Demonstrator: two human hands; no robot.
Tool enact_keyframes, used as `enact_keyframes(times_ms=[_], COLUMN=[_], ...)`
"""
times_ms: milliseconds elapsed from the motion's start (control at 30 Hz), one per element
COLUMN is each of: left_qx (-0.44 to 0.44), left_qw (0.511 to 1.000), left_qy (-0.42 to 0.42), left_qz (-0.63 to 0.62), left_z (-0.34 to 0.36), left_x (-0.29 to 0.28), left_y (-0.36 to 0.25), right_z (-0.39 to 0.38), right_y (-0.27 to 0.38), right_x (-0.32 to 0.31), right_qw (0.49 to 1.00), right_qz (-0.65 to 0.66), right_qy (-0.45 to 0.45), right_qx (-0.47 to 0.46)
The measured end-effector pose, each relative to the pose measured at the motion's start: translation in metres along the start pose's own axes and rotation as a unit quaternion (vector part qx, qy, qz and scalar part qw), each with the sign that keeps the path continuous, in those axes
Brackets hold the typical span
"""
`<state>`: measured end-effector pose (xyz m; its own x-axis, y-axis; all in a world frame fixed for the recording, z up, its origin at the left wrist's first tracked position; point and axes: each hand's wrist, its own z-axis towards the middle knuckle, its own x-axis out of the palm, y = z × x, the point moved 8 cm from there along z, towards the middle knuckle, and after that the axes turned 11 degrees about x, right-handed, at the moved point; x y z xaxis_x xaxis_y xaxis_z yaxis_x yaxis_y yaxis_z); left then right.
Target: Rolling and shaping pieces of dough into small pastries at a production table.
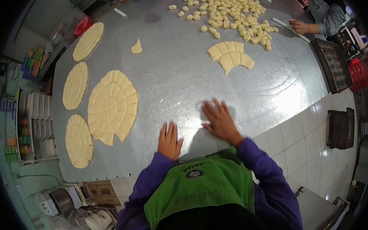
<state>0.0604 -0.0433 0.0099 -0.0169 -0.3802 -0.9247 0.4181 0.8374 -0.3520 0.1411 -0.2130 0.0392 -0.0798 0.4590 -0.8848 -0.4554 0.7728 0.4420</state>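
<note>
My left hand lies flat, fingers together, on the shiny metal table near its front edge. My right hand rests palm down with fingers spread a little farther in. Neither holds anything. Left of my hands lies a large round scored dough sheet with a wedge cut out. Farther in, a fan-shaped piece of scored dough sits alone. A heap of several small dough pieces covers the far end.
Three more round dough sheets line the table's left edge, and a small dough scrap lies apart. Another person's hand rests at the far right by a white rod. Dark trays stand right; shelves and a mixer left.
</note>
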Motion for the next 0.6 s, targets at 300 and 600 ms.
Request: enact_keyframes(times_ms=[300,600], left_qx=[0.082,0.057], left_qw=[0.956,0.949], left_qy=[-0.1,-0.173], left_qz=[-0.264,-0.256], left_z=[0.048,0.073], left_x=[-0.053,-0.074], left_y=[-0.052,-0.039], right_z=[-0.04,0.075], right_y=[0.01,-0.16], right_x=[0.009,-0.105], right_qw=[0.433,0.213], right_qz=[0.774,0.971], right_qy=[0.233,-0.035], right_qx=[0.4,0.104])
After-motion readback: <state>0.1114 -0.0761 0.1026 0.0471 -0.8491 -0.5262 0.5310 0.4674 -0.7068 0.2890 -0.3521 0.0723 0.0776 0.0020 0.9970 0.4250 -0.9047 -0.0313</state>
